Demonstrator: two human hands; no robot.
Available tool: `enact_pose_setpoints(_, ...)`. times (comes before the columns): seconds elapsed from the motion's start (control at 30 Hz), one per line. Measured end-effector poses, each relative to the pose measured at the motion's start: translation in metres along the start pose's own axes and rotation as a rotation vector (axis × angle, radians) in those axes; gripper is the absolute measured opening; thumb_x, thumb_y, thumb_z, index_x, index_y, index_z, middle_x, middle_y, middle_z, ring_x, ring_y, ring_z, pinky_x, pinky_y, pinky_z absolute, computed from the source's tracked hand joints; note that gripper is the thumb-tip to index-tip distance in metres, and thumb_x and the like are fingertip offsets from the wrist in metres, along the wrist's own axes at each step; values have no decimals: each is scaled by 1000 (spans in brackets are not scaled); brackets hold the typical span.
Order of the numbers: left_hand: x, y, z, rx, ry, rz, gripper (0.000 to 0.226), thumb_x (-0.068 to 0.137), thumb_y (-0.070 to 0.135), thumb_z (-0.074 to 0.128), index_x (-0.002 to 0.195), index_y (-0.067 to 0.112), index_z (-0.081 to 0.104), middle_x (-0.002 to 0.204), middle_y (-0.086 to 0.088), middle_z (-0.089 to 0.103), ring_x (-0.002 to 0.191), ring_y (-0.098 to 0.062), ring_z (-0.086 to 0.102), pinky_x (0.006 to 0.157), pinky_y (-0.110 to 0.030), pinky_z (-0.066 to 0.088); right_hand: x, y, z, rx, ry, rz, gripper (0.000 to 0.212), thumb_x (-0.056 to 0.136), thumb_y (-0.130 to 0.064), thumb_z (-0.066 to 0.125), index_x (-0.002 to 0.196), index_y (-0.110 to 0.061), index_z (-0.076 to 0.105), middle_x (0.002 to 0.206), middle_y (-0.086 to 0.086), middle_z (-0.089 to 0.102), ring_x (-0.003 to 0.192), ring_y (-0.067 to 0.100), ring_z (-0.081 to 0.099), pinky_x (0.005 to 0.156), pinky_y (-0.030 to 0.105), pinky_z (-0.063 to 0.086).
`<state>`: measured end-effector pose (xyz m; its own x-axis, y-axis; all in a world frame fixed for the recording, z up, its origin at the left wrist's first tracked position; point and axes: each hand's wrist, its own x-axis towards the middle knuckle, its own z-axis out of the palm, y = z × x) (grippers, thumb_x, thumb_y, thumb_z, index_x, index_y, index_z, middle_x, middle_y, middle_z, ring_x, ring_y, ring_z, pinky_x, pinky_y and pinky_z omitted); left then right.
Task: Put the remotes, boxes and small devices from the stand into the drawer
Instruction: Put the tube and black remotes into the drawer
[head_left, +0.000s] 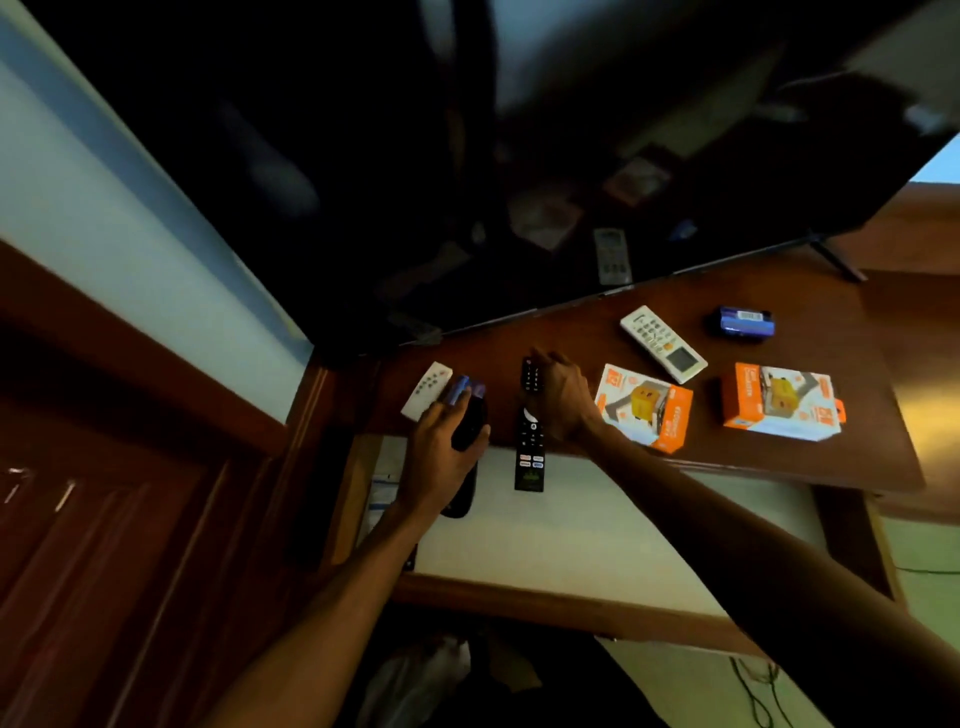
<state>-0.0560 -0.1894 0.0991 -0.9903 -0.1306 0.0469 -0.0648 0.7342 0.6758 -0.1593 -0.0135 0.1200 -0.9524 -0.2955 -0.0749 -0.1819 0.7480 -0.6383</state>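
Note:
My left hand (441, 452) grips a black remote (460, 499) at the stand's front left; its lower end hangs over the open drawer (597, 525). A small blue device (464, 388) sits at that hand's fingertips, with a small white remote (426, 397) lying just left of it. My right hand (563, 400) is closed around a long black TV remote (530, 452) with coloured app buttons, whose lower end overhangs the drawer. Further right on the stand (753, 462) lie two orange boxes (644, 410) (779, 402), a white air-conditioner remote (662, 343) and a blue device (743, 323).
A large dark TV (467, 156) stands along the back of the stand and reflects the objects. The drawer has a pale lining and a wooden front rail (545, 603). Some paper lies at its left end. Cables run over the floor at the lower right.

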Motion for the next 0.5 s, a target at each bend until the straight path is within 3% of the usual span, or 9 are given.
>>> enact_pose_setpoints(0.07,-22,-18,1,-3,-30,27,62,89,43,62,144,18,45,130,-12,54,115,-23,56,92,-30,51,-23,-8,10,20,-2,-23,53,83,-15,70,130,-7,47,118,19,59,99,35,62,76,35,50)
enact_pose_setpoints(0.23,-61,-60,3,35,-136,-4,63,89,46,57,143,15,45,105,-8,56,102,-25,56,84,-35,51,-75,-15,42,29,4,-81,46,86,-24,67,126,-11,50,115,13,59,93,29,62,72,31,47)
enact_pose_setpoints(0.4,-63,-78,13,46,-191,-101,60,93,40,58,146,17,41,119,-13,57,111,-26,54,90,-32,45,-98,-10,74,69,-42,-94,56,89,-25,65,139,-12,44,137,9,50,115,25,59,94,35,55)
enact_pose_setpoints(0.5,-57,-83,26,64,-221,-154,62,94,43,54,147,15,38,124,-17,57,115,-29,53,91,-33,43,-99,-4,91,51,-48,-96,60,90,-27,63,144,-15,39,146,8,43,120,28,58,95,42,55)
